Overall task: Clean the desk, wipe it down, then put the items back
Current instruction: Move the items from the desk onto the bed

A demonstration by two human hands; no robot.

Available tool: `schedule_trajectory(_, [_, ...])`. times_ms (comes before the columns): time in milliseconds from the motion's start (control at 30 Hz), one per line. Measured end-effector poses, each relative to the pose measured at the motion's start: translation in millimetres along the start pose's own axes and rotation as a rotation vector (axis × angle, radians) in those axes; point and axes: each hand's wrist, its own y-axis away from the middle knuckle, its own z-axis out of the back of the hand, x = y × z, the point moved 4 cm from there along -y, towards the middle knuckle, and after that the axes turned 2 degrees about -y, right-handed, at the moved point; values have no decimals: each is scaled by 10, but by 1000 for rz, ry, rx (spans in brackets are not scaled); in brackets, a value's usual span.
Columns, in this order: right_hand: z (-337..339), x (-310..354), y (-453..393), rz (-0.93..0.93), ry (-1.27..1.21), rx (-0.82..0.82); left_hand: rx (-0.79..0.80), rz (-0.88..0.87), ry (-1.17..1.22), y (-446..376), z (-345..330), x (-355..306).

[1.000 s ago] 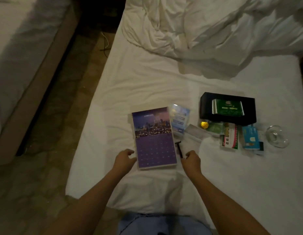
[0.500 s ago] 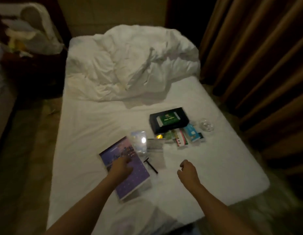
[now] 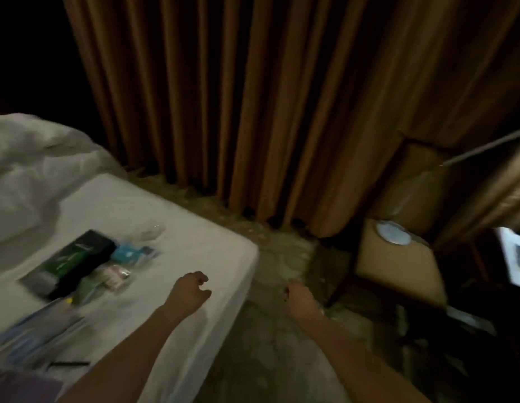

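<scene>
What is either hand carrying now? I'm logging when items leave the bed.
Nothing: the left hand and right hand are loosely curled, holding nothing.

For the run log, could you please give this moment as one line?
left hand: empty, over bed | right hand: empty, over floor

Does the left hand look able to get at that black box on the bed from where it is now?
Probably yes. The left hand hangs over the sheet with nothing in its grip, and the black box lies to its left. Only small packets lie between them, low enough to reach over, though the picture is blurred.
</scene>
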Motion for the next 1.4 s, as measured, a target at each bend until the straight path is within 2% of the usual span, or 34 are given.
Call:
schedule_trajectory(167, [1014,-1317,476,-124,0,-158,111,-217,-16,7,-1021,-1594])
schedule_trajectory(300, [1610,-2242,947,-257,12,-299,278,-357,-81,182,-1844,-2606])
schedule_trajectory(567, [2282,-3516,1666,-496,-167,-518,411,-649,-261,322,-2741,-4301])
schedule_trajectory(733, [2673,-4289,1878,-607,-240,-590,520,-805,-327,328,-3387,-5250])
schedule_trajectory(900, [3114,-5056,1860,-731,-269,-681,558,-927,-338,145,-4098,-6161])
schedule_trajectory(1033, [3427,-5714,1814,-872,-245,-630,603,-954,-309,-40,-4537,-6929])
schedule_trajectory(1100, [3648,-6028,1809,-944,-240,-657,648,-1003,-324,-155,-4786,-7260])
schedule_trajectory(1200, [3932,-6357,1783,-1032,-296,-727,664,-1081,-375,-219,-5015,-7723])
schedule_trajectory(1400, [4331,-6853,1767,-1094,-318,-757,715,-1186,-461,-241,-5532,-8351])
